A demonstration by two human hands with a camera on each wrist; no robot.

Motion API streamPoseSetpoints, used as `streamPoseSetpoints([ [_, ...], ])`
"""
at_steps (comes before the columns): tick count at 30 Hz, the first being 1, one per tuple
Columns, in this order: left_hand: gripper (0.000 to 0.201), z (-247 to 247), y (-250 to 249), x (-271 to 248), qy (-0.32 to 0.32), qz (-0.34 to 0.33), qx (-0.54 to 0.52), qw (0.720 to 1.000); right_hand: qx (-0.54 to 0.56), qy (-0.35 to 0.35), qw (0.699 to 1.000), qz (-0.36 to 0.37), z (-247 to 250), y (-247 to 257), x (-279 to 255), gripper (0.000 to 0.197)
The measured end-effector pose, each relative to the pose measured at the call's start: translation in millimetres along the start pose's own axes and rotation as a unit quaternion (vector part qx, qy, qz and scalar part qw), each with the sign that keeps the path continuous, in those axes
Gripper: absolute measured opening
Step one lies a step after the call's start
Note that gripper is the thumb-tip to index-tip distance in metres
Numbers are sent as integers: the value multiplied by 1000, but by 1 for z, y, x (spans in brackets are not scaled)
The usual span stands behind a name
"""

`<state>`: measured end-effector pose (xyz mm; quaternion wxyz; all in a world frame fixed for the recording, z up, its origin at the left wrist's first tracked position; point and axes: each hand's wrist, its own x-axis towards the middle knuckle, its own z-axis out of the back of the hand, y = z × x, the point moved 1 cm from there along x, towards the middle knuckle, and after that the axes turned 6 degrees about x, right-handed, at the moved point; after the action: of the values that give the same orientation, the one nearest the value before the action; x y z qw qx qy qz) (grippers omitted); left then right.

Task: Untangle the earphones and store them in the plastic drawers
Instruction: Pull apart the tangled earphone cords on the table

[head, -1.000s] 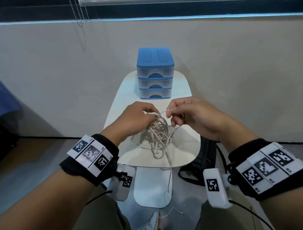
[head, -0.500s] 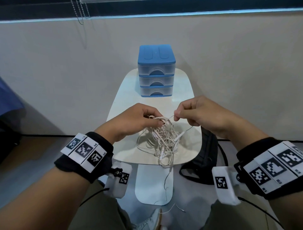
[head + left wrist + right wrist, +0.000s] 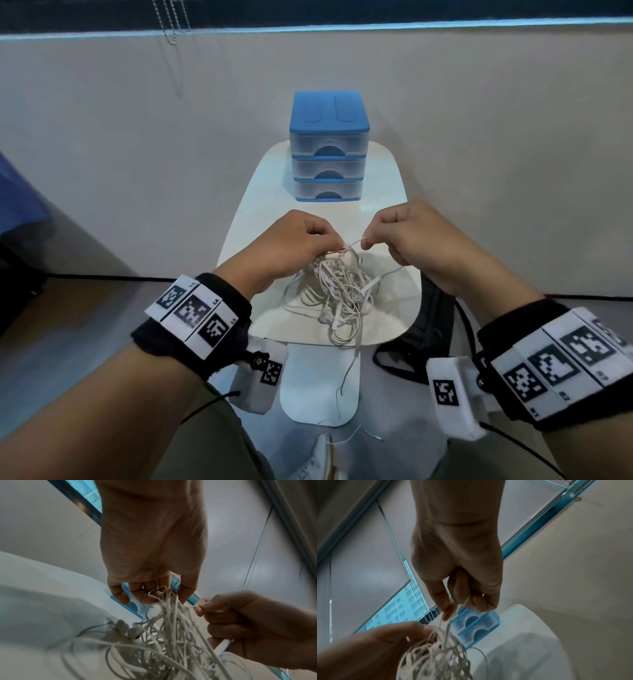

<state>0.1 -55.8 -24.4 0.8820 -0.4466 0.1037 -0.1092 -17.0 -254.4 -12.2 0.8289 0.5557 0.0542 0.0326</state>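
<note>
A tangled bundle of white earphones hangs over the near half of the white table, its lower loops resting on the top. My left hand grips the top of the bundle with curled fingers. My right hand pinches one cord between thumb and forefinger just right of the bundle. A cord tail dangles over the table's front edge. The blue-topped plastic drawers stand at the table's far end, all three shut. Earbuds show in the left wrist view.
A black bag lies on the floor right of the table. A loose white cord lies on the floor by my shoe. The white table base sits below the front edge. A wall stands right behind the drawers.
Both hands have drawn a little closer together and shifted slightly away from me. The bundle has settled lower onto the table. Both grips are unchanged.
</note>
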Motion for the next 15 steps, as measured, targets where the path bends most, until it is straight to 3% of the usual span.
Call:
streamPoseSetpoints([
  [5,25,-7,-6,3,-24,11,43,999,94,8,995,-43,-9,-7,-1,36],
  [10,36,-10,-7,2,-3,21,49,999,9,78,996,-30,-6,-4,-4,16],
  [15,34,-11,-7,-1,2,18,27,999,22,62,998,15,-8,-1,-6,16],
])
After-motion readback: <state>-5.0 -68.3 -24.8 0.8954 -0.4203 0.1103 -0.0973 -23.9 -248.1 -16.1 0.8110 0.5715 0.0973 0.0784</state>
